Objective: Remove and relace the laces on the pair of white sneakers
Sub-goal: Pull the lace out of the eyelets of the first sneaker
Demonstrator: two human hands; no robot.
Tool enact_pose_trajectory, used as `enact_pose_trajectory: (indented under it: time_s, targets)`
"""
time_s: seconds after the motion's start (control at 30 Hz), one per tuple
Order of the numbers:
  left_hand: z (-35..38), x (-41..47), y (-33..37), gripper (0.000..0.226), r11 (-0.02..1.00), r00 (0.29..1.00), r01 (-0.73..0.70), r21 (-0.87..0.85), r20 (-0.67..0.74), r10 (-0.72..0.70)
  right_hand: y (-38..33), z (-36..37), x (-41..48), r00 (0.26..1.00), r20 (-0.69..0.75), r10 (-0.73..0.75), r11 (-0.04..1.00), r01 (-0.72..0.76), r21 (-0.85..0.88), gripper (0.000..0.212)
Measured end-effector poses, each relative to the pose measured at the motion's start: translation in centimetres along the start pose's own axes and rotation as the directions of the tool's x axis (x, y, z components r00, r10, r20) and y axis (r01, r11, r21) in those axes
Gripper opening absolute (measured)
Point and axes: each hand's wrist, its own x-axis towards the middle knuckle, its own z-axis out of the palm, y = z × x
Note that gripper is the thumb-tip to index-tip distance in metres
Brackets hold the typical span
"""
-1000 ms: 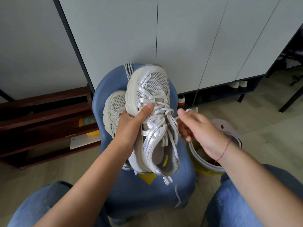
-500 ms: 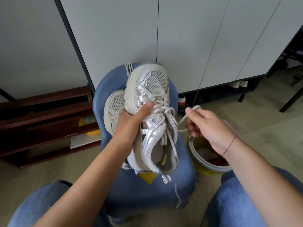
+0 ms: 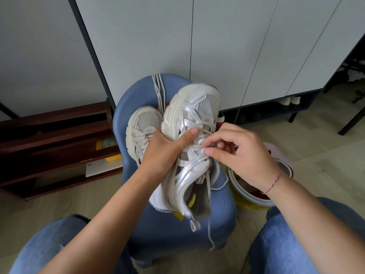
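Observation:
My left hand (image 3: pixel 165 149) grips a white and silver sneaker (image 3: pixel 192 139) by its sole side, thumb across the laced front, toe pointing away from me. At the middle eyelets my right hand (image 3: pixel 237 153) pinches the white lace (image 3: pixel 209 196) between thumb and forefinger. One free end of the lace dangles past the heel toward the floor. The second white sneaker (image 3: pixel 144 127) lies on the blue chair (image 3: pixel 197 230) behind my left hand. A loose white lace (image 3: pixel 159 91) hangs over the chair's back.
A white-rimmed bucket with yellow sides (image 3: pixel 254 196) stands on the floor to the right of the chair. A dark wooden rack (image 3: pixel 55 143) fills the left. Pale cabinet doors (image 3: pixel 227 46) rise behind the chair. My jeans-clad knees (image 3: pixel 49 246) flank it.
My right hand, which was pulling a lace loop out to the right of the shoe, has come back in to the eyelets. The sneaker has tilted slightly to the right in my left hand.

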Motion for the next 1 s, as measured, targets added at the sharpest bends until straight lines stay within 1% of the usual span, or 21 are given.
enact_pose_trajectory:
  time_s: [0.1, 0.2, 0.23, 0.3, 0.37, 0.4, 0.43, 0.47, 0.53, 0.57, 0.6, 0.63, 0.67, 0.7, 0.73, 0.77, 0.8, 0.87, 0.93, 0.97, 1.0]
  targets:
    - [-0.1, 0.0, -0.2, 0.065, 1.000, 0.999, 0.009, 0.025, 0.041, -0.010, 0.1, -0.3, 0.2, 0.999, 0.025, -0.028, 1.000, 0.028, -0.004, 0.010]
    - [-0.3, 0.2, -0.6, 0.083, 0.999, 0.998, 0.035, 0.041, 0.043, -0.036, 0.1, -0.1, 0.2, 0.991, 0.015, -0.134, 0.978, 0.135, -0.161, 0.013]
    - [-0.3, 0.3, -0.7, 0.084, 0.999, 0.998, 0.038, 0.033, 0.040, -0.039, 0.1, 0.1, 0.2, 0.985, 0.011, -0.170, 0.957, 0.168, -0.237, 0.014]
    - [-0.3, 0.3, -0.8, 0.077, 0.999, 0.998, 0.041, 0.012, 0.048, -0.041, 0.1, 0.4, 0.3, 0.974, 0.016, -0.227, 0.900, 0.216, -0.379, 0.019]
    - [-0.3, 0.3, -0.8, 0.071, 0.999, 0.997, 0.046, -0.011, 0.054, -0.046, 0.3, 0.7, 0.3, 0.969, 0.036, -0.244, 0.860, 0.234, -0.453, 0.023]
    - [-0.3, 0.2, -0.7, 0.069, 0.999, 0.998, 0.046, -0.016, 0.051, -0.045, 0.3, 0.9, 0.3, 0.971, 0.043, -0.236, 0.861, 0.230, -0.454, 0.024]
    - [-0.3, 0.2, -0.7, 0.068, 0.999, 0.998, 0.043, -0.019, 0.044, -0.042, 0.4, 1.0, 0.2, 0.977, 0.042, -0.209, 0.883, 0.207, -0.422, 0.024]
    - [-0.2, 0.2, -0.7, 0.067, 0.999, 0.999, 0.034, -0.020, 0.038, -0.034, 0.5, 0.9, 0.1, 0.985, 0.038, -0.165, 0.920, 0.168, -0.355, 0.024]
    - [-0.1, 0.0, -0.6, 0.063, 1.000, 1.000, 0.009, -0.025, 0.023, -0.008, 0.6, 0.9, -0.1, 0.999, 0.016, -0.041, 0.987, 0.043, -0.156, 0.018]
    - [0.0, -0.1, -0.5, 0.062, 1.000, 1.000, -0.008, -0.025, 0.014, 0.009, 0.5, 0.8, -0.2, 0.999, 0.010, 0.045, 0.999, -0.045, -0.021, 0.013]
    - [0.1, -0.1, -0.5, 0.061, 0.999, 1.000, -0.025, -0.026, 0.003, 0.025, 0.5, 0.9, -0.2, 0.989, 0.022, 0.147, 0.974, -0.149, 0.172, 0.011]
    - [0.2, -0.1, -0.5, 0.062, 0.999, 0.999, -0.038, -0.026, -0.006, 0.038, 0.3, 1.0, -0.2, 0.968, 0.048, 0.245, 0.885, -0.244, 0.396, 0.012]
    - [0.2, -0.1, -0.5, 0.064, 0.999, 0.999, -0.045, -0.025, -0.015, 0.045, 0.3, 1.0, -0.1, 0.942, 0.077, 0.327, 0.775, -0.314, 0.548, 0.012]
    - [0.1, 0.0, -0.5, 0.066, 0.999, 0.999, -0.050, -0.023, -0.022, 0.049, 0.4, 1.0, 0.0, 0.924, 0.100, 0.370, 0.717, -0.352, 0.602, 0.011]
    - [0.1, 0.0, -0.5, 0.067, 0.998, 0.998, -0.051, -0.022, -0.028, 0.050, 0.4, 0.9, 0.0, 0.921, 0.109, 0.374, 0.745, -0.368, 0.557, 0.010]
    - [0.1, 0.0, -0.5, 0.067, 0.999, 0.998, -0.048, -0.024, -0.032, 0.047, 0.3, 0.8, -0.1, 0.931, 0.107, 0.348, 0.818, -0.358, 0.451, 0.012]
    - [0.1, 0.0, -0.5, 0.066, 0.999, 0.999, -0.042, -0.028, -0.035, 0.041, 0.3, 0.6, -0.2, 0.949, 0.105, 0.297, 0.892, -0.315, 0.325, 0.015]
    - [0.2, -0.1, -0.4, 0.056, 0.999, 0.998, -0.041, -0.019, -0.039, 0.040, 0.1, 0.6, -0.4, 0.980, 0.079, 0.184, 0.973, -0.193, 0.128, 0.028]
    - [0.3, -0.1, -0.4, 0.045, 0.999, 0.998, -0.047, -0.002, -0.036, 0.047, -0.3, 0.9, -0.4, 0.998, -0.009, 0.068, 0.997, -0.069, -0.044, 0.034]
    - [0.3, -0.1, -0.4, 0.047, 0.999, 0.999, -0.046, 0.009, -0.028, 0.046, -0.4, 1.1, -0.4, 0.999, -0.043, 0.018, 0.992, -0.024, -0.123, 0.033]
    - [0.3, 0.0, -0.6, 0.055, 0.999, 0.999, -0.043, 0.022, -0.019, 0.043, -0.4, 1.3, -0.3, 0.998, -0.061, -0.019, 0.985, 0.008, -0.174, 0.032]
